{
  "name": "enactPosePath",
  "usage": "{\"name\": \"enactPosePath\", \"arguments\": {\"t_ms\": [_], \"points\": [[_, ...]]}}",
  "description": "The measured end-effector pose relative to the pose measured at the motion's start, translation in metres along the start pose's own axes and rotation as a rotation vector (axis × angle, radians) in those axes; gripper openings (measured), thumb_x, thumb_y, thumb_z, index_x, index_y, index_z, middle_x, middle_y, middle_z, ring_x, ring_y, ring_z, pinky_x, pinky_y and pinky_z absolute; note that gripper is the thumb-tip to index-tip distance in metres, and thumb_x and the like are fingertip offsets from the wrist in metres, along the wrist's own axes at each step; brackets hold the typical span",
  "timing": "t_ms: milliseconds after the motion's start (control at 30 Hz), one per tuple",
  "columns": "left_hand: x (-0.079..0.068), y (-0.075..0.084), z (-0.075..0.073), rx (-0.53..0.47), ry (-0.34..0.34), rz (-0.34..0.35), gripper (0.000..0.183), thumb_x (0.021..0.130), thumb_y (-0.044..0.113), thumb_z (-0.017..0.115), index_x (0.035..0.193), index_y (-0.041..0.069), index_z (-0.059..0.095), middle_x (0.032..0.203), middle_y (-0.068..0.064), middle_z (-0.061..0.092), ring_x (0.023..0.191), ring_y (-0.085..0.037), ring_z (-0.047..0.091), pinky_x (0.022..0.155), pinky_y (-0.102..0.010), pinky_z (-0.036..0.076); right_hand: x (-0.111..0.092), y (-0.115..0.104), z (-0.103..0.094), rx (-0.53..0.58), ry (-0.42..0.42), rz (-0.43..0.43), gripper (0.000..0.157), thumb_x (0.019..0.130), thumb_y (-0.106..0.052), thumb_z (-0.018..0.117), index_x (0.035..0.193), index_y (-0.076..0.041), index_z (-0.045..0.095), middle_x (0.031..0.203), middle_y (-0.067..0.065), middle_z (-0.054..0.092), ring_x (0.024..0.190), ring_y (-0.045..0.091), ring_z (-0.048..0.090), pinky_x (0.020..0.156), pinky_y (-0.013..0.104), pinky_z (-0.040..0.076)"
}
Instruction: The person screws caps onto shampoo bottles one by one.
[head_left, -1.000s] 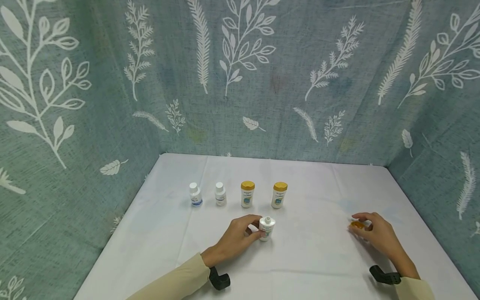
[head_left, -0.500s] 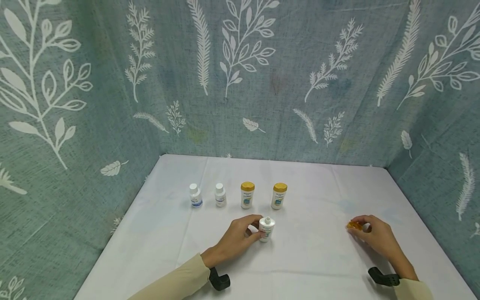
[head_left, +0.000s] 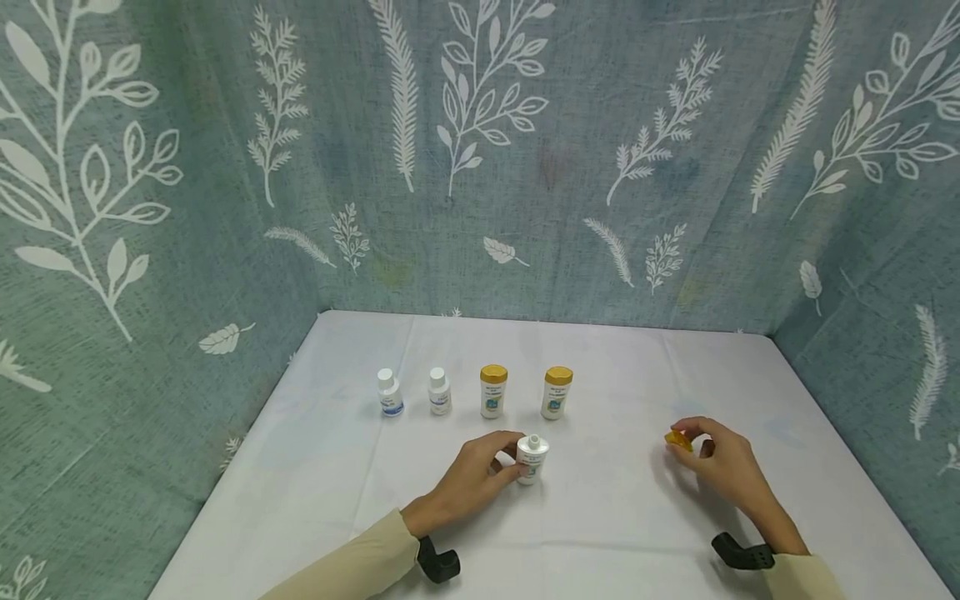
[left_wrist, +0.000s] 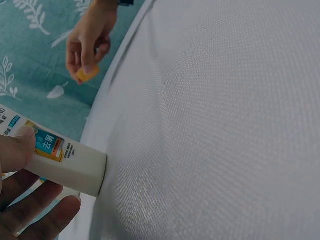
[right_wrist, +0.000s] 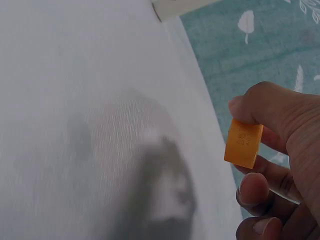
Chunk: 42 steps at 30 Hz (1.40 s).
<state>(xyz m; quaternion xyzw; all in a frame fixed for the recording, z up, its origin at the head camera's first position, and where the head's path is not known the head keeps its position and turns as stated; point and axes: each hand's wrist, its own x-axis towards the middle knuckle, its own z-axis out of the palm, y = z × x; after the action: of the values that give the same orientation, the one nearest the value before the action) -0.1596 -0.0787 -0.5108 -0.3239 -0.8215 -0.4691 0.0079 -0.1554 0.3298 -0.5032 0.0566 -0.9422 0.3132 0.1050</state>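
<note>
My left hand (head_left: 468, 475) grips an uncapped white bottle (head_left: 532, 460) with its bare neck pointing up. In the left wrist view the bottle's (left_wrist: 75, 167) base is right at the tablecloth, and a blue and yellow label shows beside the thumb. Off to the right, my right hand (head_left: 723, 462) pinches an orange-yellow cap (head_left: 679, 440) between thumb and fingers, above the cloth. The right wrist view shows the cap's (right_wrist: 243, 144) flat face with small embossed marks; the other fingers curl loosely below it.
Behind my left hand stand two small white-capped bottles (head_left: 391, 393) (head_left: 440, 392) and two yellow-capped bottles (head_left: 492, 392) (head_left: 557, 393) in a row. A white cloth (head_left: 600, 517) covers the table. Green leaf-patterned curtains (head_left: 555, 233) enclose its back and sides.
My right hand has lifted the cap and carried it left toward the bottle, turning it on the way. My left hand and the bottle have stayed in place.
</note>
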Motion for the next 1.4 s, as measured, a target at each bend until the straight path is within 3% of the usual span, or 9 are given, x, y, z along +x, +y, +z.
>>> {"name": "enactPosePath", "arguments": {"t_ms": [600, 867, 1067, 1400], "points": [[-0.001, -0.001, 0.000, -0.004, 0.002, 0.002, 0.039, 0.096, 0.018, 0.075, 0.132, 0.014, 0.062, 0.118, 0.006, 0.069, 0.106, -0.007, 0.065, 0.077, -0.023, 0.057, 0.013, -0.045, 0.013, 0.082, 0.013, -0.189, 0.026, 0.084, -0.024, 0.088, 0.103, -0.021, 0.070, 0.090, -0.010, 0.070, 0.055, 0.005, 0.044, 0.049, 0.024, 0.037], [-0.001, -0.002, 0.001, 0.002, 0.006, 0.002, 0.038, 0.096, 0.018, 0.075, 0.133, 0.015, 0.063, 0.118, 0.007, 0.069, 0.105, -0.006, 0.064, 0.077, -0.023, 0.057, 0.020, -0.063, 0.020, 0.077, -0.018, -0.207, 0.027, 0.086, -0.023, 0.087, 0.109, -0.016, 0.075, 0.091, -0.009, 0.068, 0.055, 0.006, 0.042, 0.047, 0.024, 0.034], [-0.002, -0.001, 0.001, -0.001, 0.003, -0.013, 0.039, 0.096, 0.017, 0.075, 0.133, 0.014, 0.062, 0.118, 0.005, 0.069, 0.106, -0.007, 0.064, 0.078, -0.023, 0.057, 0.023, -0.075, 0.023, 0.089, -0.021, -0.208, 0.029, 0.083, -0.022, 0.089, 0.108, -0.018, 0.075, 0.091, -0.009, 0.069, 0.056, 0.008, 0.046, 0.047, 0.024, 0.037], [-0.001, 0.000, 0.001, -0.007, 0.001, -0.016, 0.039, 0.096, 0.016, 0.075, 0.133, 0.014, 0.063, 0.118, 0.005, 0.069, 0.106, -0.007, 0.064, 0.077, -0.023, 0.057, 0.029, -0.090, 0.029, 0.124, -0.008, -0.304, 0.028, 0.082, -0.019, 0.089, 0.107, -0.017, 0.077, 0.092, -0.012, 0.069, 0.058, 0.006, 0.048, 0.047, 0.023, 0.039]]}}
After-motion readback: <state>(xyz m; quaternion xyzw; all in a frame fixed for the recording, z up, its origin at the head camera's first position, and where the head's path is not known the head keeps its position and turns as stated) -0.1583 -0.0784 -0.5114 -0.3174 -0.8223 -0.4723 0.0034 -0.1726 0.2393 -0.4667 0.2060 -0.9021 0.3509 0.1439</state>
